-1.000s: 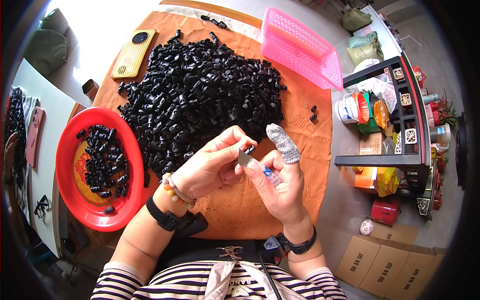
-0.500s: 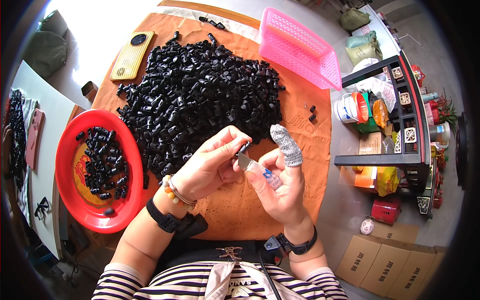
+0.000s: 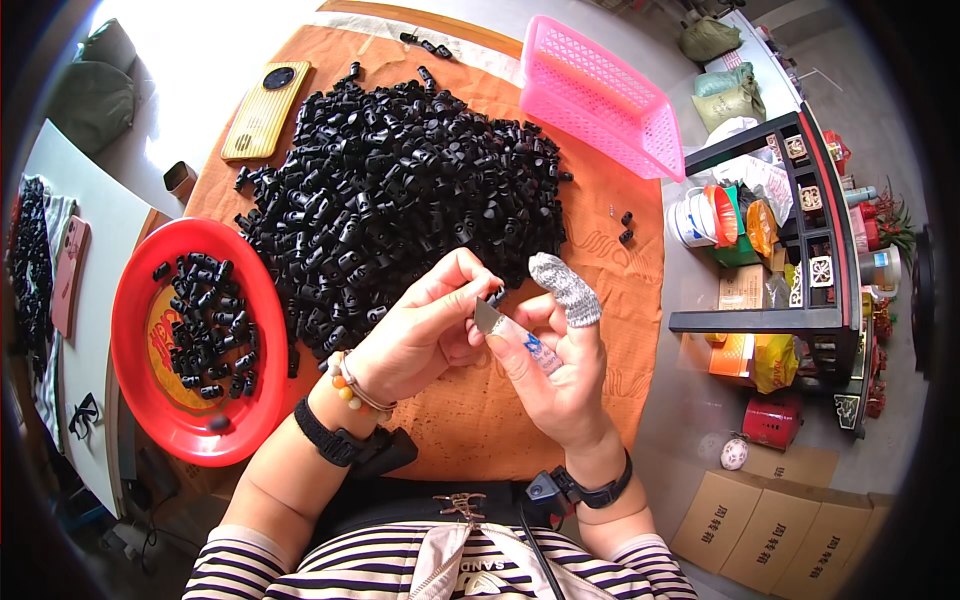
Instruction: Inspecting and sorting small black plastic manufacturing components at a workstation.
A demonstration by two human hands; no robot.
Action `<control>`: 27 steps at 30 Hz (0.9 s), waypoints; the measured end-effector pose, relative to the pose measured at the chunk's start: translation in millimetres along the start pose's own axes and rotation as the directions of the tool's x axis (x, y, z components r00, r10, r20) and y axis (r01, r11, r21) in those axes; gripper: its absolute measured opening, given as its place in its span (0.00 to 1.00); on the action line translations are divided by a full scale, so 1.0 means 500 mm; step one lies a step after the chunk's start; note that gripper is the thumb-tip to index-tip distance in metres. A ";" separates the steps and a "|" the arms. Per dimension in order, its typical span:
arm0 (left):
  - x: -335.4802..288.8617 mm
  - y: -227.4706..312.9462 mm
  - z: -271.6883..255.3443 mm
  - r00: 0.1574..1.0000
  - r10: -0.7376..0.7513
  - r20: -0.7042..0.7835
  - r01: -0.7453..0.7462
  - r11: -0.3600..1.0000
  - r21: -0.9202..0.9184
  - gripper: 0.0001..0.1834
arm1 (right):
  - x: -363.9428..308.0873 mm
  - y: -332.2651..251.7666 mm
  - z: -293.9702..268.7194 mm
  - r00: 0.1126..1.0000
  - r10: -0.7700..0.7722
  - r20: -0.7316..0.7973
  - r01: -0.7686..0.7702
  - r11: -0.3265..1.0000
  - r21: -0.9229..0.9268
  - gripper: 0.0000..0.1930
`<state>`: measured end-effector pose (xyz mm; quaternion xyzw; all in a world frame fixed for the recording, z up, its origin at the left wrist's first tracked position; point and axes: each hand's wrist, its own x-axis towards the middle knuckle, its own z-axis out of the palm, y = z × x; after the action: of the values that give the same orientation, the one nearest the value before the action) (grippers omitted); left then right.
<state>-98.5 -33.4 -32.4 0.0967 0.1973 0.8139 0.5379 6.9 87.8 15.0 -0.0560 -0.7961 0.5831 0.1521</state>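
Between the thumb and fingers of my left hand [image 3: 425, 325] is a small black plastic part [image 3: 494, 297], mostly covered by the fingertips. My right hand [image 3: 565, 390] grips a small knife [image 3: 487, 317], its handle wrapped in whitish material with blue print. The short, wide blade rests against or very near the black part; exact contact is hard to see. A grey knitted finger cover [image 3: 567, 288] sits on one raised finger of my right hand. Just beyond both hands, a large heap of similar black parts [image 3: 400, 190] spreads over the orange tablecloth [image 3: 470, 430].
At left, a red oval tray [image 3: 135, 340] holds several black parts. A yellow phone [image 3: 265, 115] lies beside the heap. The pink perforated basket [image 3: 640, 130] stands at the far right table edge, with a few loose parts [image 3: 626, 227] nearer. Shelving [image 3: 760, 319] and cardboard [image 3: 715, 515] are right.
My right hand has tilted slightly, and its covered finger has bent a little left toward the heap. Both hands keep their holds; the surroundings look the same.
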 end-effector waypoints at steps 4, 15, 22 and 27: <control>-0.001 -0.001 -0.005 1.000 0.012 0.015 -0.011 0.999 -0.042 0.10 | 0.000 0.004 0.002 0.999 -0.025 -0.021 0.025 0.999 -0.027 0.28; 0.001 -0.004 -0.001 0.997 0.064 -0.034 -0.066 0.996 -0.059 0.07 | 0.003 0.003 0.021 0.994 0.041 -0.103 -0.027 0.991 0.127 0.31; 0.003 -0.011 -0.004 0.997 0.071 0.004 -0.070 0.994 -0.079 0.06 | 0.005 0.001 0.013 0.980 0.194 -0.035 -0.180 0.954 0.239 0.28; 0.004 -0.010 -0.006 0.997 0.072 0.012 -0.071 0.993 -0.090 0.06 | 0.005 0.020 0.011 0.987 0.158 -0.008 -0.157 0.986 0.058 0.19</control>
<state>-96.3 -30.4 -37.3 0.0858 0.1530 0.8398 0.5138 2.2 86.7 4.5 -0.1181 -0.7712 0.6154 0.1121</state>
